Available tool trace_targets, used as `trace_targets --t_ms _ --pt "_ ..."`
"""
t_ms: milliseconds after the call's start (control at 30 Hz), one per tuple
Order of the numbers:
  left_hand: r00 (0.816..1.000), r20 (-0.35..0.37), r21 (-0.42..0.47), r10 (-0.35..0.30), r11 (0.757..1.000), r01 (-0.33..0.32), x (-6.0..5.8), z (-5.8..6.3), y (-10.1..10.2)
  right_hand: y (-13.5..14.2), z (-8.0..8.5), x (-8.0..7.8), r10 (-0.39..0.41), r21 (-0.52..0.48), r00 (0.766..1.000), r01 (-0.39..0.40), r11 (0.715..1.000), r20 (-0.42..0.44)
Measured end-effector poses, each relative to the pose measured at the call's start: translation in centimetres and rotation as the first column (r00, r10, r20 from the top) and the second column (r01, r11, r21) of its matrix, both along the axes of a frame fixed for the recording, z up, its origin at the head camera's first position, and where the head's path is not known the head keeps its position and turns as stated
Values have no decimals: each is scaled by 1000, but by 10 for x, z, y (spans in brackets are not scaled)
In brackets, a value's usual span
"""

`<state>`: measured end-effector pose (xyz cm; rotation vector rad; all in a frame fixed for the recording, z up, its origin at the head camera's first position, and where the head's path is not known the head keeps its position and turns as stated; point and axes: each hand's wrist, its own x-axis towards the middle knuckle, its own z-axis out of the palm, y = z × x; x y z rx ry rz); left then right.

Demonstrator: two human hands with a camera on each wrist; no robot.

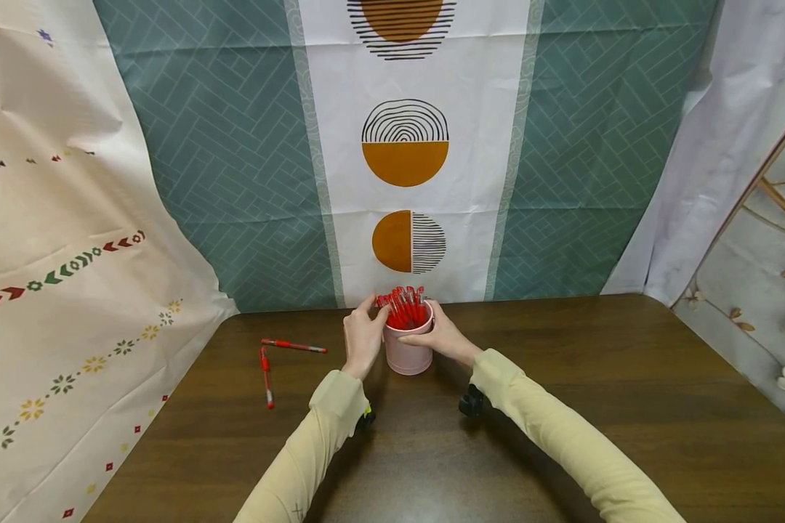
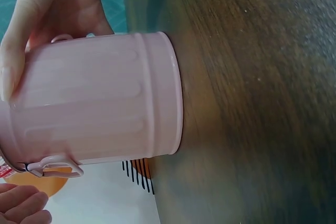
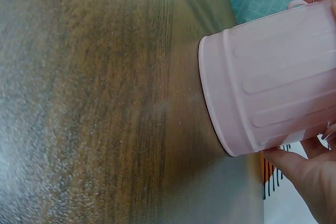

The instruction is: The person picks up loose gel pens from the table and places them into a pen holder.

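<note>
A pink, ribbed pen holder [image 1: 408,356], shaped like a small bin with side handles, stands on the wooden table [image 2: 252,98]. Red pens [image 1: 405,305] fill it, their tops showing above the rim. My right hand [image 1: 448,335] grips the holder from the right, its thumb across the front near the rim and its fingers behind. At the left rim, the thumb and forefinger of my left hand [image 1: 364,335] pinch at a red pen's upper end; the exact contact is partly hidden. The left wrist view shows the lower fingers of that hand curled beside the holder's handle [image 2: 56,166].
Two more red pens lie at the table's left: one pen [image 1: 294,346] roughly sideways, the other pen [image 1: 266,378] pointing toward the front. Behind the table's back edge hangs a green and white patterned cloth [image 1: 262,145]. Patterned cloths also border both sides.
</note>
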<state>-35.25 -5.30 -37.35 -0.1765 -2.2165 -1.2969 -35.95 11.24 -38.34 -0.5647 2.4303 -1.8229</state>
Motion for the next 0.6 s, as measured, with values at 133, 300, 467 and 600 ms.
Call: trace_targets --t_ms 133,300,467,600 --pt "1000 16 8 -9 1000 9 0 1 -1 1 -14 -12 -28 3 1000 28 1000 3" --pt "1000 8 47 -29 999 28 0 4 -7 0 -19 -15 -44 3 999 44 999 -14" --pt "998 -60 65 -10 998 14 -3 8 -19 0 -19 -15 -39 4 999 39 999 14" --pt "996 -84 48 20 999 -16 -7 10 -30 1 -9 -8 -18 -4 999 18 1000 48"
